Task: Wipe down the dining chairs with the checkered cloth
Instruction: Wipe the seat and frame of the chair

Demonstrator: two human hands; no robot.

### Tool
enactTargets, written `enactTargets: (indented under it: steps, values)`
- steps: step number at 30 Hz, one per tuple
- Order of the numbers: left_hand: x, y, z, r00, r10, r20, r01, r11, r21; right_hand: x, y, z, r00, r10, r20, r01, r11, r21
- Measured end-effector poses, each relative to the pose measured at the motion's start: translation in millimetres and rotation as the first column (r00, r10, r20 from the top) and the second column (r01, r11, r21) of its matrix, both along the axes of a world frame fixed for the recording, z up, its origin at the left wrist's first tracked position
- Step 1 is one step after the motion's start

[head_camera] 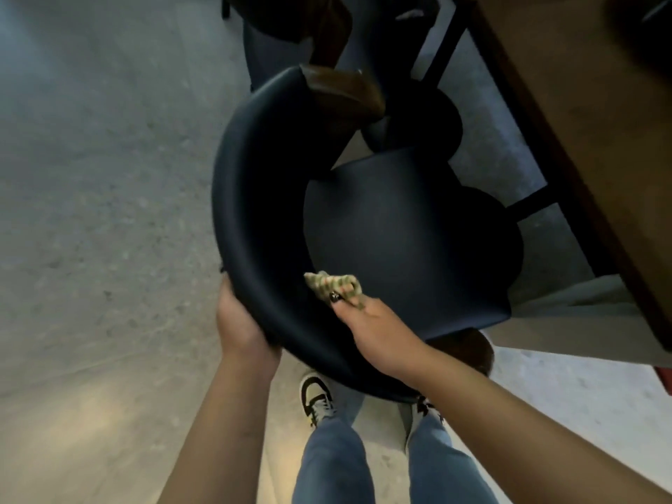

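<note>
Right hand (371, 318) bunches checkered cloth (332, 285) on curved padded chair (254, 198); left hand (236, 318) grips it.

A chair (363, 220) is placed in front of the person, by a table (582, 140) on the right. The chair's curved back is held from the outside by the left hand (240, 321). A cloth (332, 287) is pressed on the inside of the back by the right hand (378, 325). Two shoes (316, 398) are seen on the floor (109, 212) below the chair's back.

A dining area is showing here; padded dark chairs (262, 198) are sitting tucked beside a wooden table (582, 121); concrete floor (91, 176) is lying underneath.
</note>
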State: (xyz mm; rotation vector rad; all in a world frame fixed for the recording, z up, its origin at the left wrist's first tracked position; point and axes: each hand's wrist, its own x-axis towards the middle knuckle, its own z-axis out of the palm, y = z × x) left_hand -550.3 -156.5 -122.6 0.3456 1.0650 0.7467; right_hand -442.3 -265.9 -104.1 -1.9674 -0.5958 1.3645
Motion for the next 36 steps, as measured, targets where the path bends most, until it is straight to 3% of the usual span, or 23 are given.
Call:
enactTargets:
  steps: [6,8,9,11,12,14,15,16,18,22,24,26,27,32,36]
  values:
    - [-13,9,32,0.987,-0.154,-0.037,0.159,0.971,0.179,-35,7,33,0.979,0.001,0.202,-0.001,1.000,0.001]
    - [-12,17,35,0.959,-0.191,-0.209,0.254,0.908,0.333,-53,7,37,0.947,-0.011,0.320,-0.005,0.999,0.051]
    - [-10,23,37,0.917,-0.193,-0.349,0.340,0.835,0.432,-61,6,35,0.919,-0.034,0.393,0.004,0.997,0.077]
    - [-5,39,36,0.774,-0.166,-0.610,0.585,0.556,0.591,-71,6,29,0.827,-0.013,0.562,-0.027,0.998,0.064]
    - [-5,47,34,0.646,-0.121,-0.754,0.739,0.344,0.579,-75,5,23,0.766,0.032,0.643,-0.064,0.998,0.026]
    - [-11,64,28,0.392,0.090,-0.916,0.919,-0.095,0.384,-81,4,19,0.662,0.061,0.747,-0.087,0.996,-0.005]
    - [-15,70,25,0.347,0.162,-0.924,0.923,-0.235,0.306,-83,5,18,0.639,0.042,0.768,-0.070,0.998,0.003]
    - [-18,74,23,0.313,0.194,-0.930,0.919,-0.310,0.244,-86,5,17,0.613,0.014,0.790,-0.053,0.998,0.024]
    - [-18,81,23,0.216,0.252,-0.943,0.914,-0.391,0.105,-86,8,16,0.536,-0.044,0.843,-0.017,0.998,0.063]
    - [-11,83,34,0.077,0.369,-0.926,0.879,-0.464,-0.112,-88,19,22,0.476,-0.156,0.866,0.154,0.984,0.092]
    - [-8,87,39,0.066,0.360,-0.931,0.848,-0.512,-0.138,-87,39,29,0.579,-0.183,0.795,0.334,0.942,-0.027]
    - [-2,97,41,0.081,0.319,-0.944,0.768,-0.623,-0.144,-89,59,28,0.696,-0.188,0.693,0.445,0.870,-0.211]
    - [3,105,43,0.074,0.288,-0.955,0.711,-0.687,-0.152,-92,66,26,0.685,-0.208,0.698,0.488,0.843,-0.228]
    - [26,146,55,-0.035,0.231,-0.972,0.405,-0.886,-0.225,-104,78,24,0.442,-0.275,0.854,0.610,0.790,-0.061]
    - [32,159,60,-0.020,0.232,-0.972,0.299,-0.927,-0.227,-106,84,27,0.394,-0.168,0.904,0.640,0.756,-0.138]
